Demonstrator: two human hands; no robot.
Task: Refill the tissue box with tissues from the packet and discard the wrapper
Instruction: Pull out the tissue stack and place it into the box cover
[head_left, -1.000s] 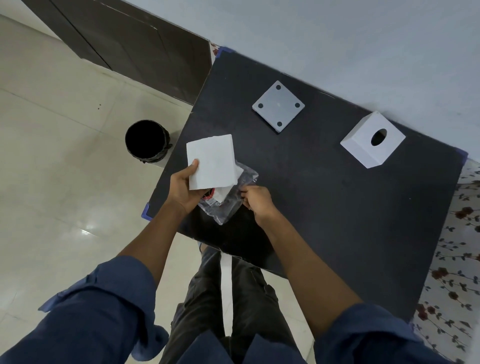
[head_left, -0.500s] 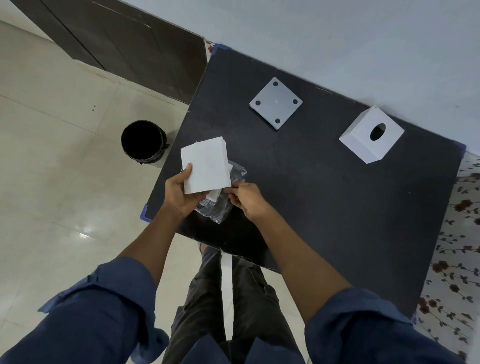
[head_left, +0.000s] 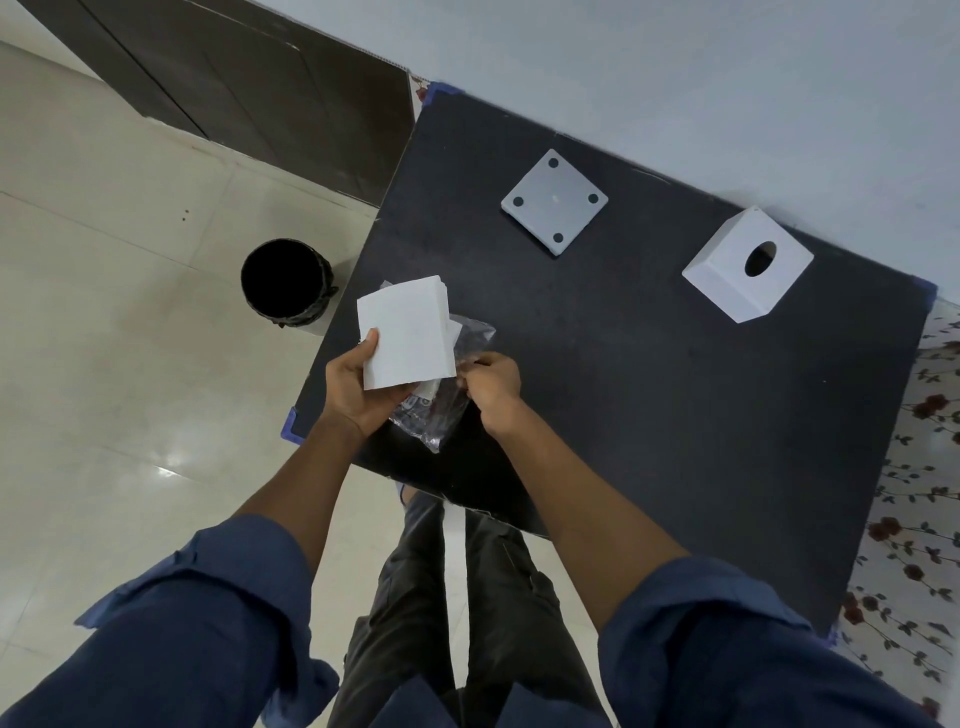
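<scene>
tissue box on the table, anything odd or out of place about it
The white cube tissue box is apart: its shell with the oval hole lies tilted on the black table, and its flat grey base plate sits separately, pads up. Nothing looks damaged.

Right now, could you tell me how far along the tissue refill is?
Done: the tissue stack is out of the wrapper, held in the left hand. In hand: the right hand pinches the clear wrapper. Left: the tissue box and its base plate sit apart, unfilled, and the bin awaits the wrapper.
</scene>
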